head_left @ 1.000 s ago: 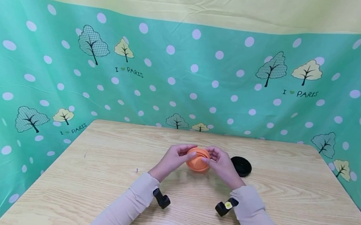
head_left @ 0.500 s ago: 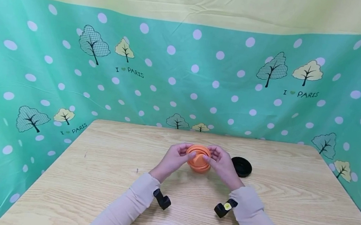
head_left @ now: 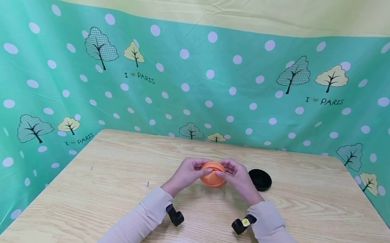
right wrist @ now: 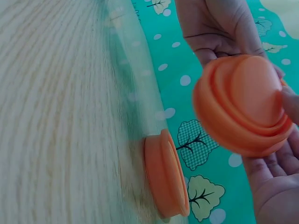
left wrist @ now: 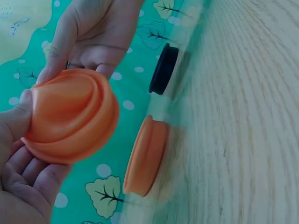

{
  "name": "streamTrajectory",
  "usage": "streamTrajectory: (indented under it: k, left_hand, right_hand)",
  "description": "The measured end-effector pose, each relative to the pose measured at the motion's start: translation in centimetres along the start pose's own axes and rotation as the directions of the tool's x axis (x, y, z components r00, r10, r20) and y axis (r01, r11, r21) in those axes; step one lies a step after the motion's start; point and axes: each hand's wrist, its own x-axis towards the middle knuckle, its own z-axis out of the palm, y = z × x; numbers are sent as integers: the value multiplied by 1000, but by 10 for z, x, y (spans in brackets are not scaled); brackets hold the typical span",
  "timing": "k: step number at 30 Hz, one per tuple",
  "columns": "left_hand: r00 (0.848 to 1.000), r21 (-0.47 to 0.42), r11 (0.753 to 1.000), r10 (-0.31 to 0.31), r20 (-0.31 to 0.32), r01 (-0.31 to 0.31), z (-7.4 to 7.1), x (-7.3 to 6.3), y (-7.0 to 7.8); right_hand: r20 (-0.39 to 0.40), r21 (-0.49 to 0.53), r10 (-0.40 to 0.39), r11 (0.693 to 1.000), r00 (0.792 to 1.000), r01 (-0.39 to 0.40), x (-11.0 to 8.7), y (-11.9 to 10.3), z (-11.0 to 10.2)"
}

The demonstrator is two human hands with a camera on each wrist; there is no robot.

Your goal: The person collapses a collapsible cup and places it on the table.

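Observation:
Both hands hold a soft orange collapsible cup (head_left: pixel 212 179) above the middle of the table. Its ringed folds are partly pushed in, and its middle is dented and skewed, as the left wrist view shows. The left hand (head_left: pixel 188 174) grips one side, thumb on the folded middle and fingers behind the rim. On the opposite side, the right hand (head_left: pixel 238 178) pinches it in the same way. Below the cup, a shallow orange round piece with a rim (left wrist: pixel 147 156) sits on the table in both wrist views. It cannot be made out separately in the head view.
A shallow black round lid or dish (head_left: pixel 259 180) lies on the table just right of the right hand. The pale wood table (head_left: pixel 115 193) meets a green dotted cloth backdrop (head_left: pixel 171 73) at its far edge. A small dark mark (head_left: pixel 147 184) shows left of the hands.
The cup first rose slightly and turned its folded face more toward the head camera, then dipped and tilted back. Both thumbs moved slightly lower on it. The black piece stayed put.

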Motion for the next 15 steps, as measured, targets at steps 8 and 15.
streamTrajectory:
  k: [8, 15]
  left_hand:
    - [1000, 25, 1000, -10, 28, 9, 2, -2, 4]
    - [998, -32, 998, -49, 42, 50, 2, -11, 29]
  right_hand:
    - [90, -69, -5, 998, 996, 11, 0, 1, -1]
    - [38, -8, 13, 1000, 999, -12, -2, -2, -4]
